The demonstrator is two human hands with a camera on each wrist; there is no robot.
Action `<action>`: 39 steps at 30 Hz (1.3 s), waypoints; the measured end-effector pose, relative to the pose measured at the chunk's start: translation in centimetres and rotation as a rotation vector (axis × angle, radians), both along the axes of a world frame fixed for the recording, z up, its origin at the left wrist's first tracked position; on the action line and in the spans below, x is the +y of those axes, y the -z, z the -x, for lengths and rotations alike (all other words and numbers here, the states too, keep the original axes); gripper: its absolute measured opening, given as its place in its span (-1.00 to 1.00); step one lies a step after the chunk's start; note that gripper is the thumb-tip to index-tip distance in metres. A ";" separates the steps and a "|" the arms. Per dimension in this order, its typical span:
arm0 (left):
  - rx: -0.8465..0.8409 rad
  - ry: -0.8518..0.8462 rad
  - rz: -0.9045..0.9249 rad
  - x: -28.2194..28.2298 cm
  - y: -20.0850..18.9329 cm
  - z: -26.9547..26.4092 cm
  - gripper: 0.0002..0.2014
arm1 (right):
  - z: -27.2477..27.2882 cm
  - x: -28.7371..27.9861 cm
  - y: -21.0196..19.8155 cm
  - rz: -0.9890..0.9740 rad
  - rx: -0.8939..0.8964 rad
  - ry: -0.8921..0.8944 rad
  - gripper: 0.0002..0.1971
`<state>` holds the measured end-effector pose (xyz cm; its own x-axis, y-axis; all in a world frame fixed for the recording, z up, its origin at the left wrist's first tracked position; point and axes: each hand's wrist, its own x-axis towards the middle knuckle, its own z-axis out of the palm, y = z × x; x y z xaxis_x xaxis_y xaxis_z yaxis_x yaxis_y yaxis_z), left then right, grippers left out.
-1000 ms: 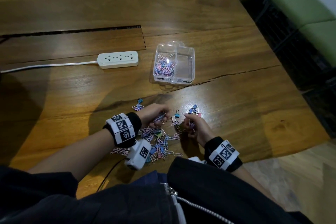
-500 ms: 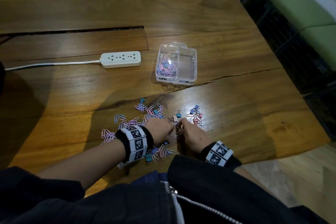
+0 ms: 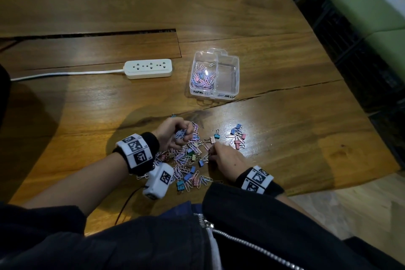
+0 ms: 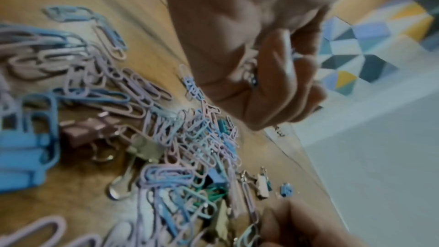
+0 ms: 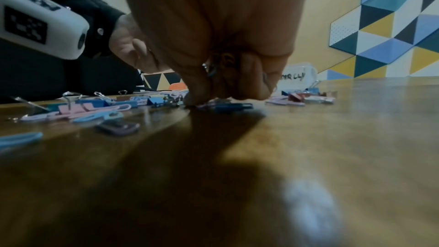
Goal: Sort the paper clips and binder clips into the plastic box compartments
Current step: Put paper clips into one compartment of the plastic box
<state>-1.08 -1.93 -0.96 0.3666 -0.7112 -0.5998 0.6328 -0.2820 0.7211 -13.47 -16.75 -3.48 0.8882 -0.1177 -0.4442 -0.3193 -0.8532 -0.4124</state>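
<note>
The left hand (image 3: 175, 135) has its fingers curled round a bunch of paper clips (image 3: 183, 135). The right hand (image 3: 228, 160) pinches at a clip on the table (image 3: 285, 138), and clips show inside its curl in the right wrist view. This looks like the gathering step. Next, carry them to the plastic box (image 3: 235, 76) beyond the mixed pile (image 3: 188, 166); its left compartment already holds paper clips. Only the head view shows the right compartment bare.

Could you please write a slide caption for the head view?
Left hand holds paper clips above a mixed pile; box waits beyond.
</note>
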 end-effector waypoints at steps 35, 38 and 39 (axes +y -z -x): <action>-0.278 0.056 -0.193 2.4 1.2 -1.0 -0.75 | -6.2 1.8 -0.9 -0.124 -0.039 0.136 -0.55; -0.096 -0.094 -0.047 2.5 1.4 -1.5 -0.92 | -6.2 2.2 -0.6 -0.083 -0.022 0.087 -0.69; -0.057 -0.121 -0.003 2.5 1.4 -1.7 -0.93 | -6.1 2.3 -0.5 -0.081 -0.018 0.071 -0.75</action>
<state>0.61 0.57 -2.40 0.4831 -0.6576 -0.5781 0.6208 -0.2084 0.7558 -7.33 -14.48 -2.97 0.8868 -0.1449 -0.4388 -0.3697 -0.7922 -0.4855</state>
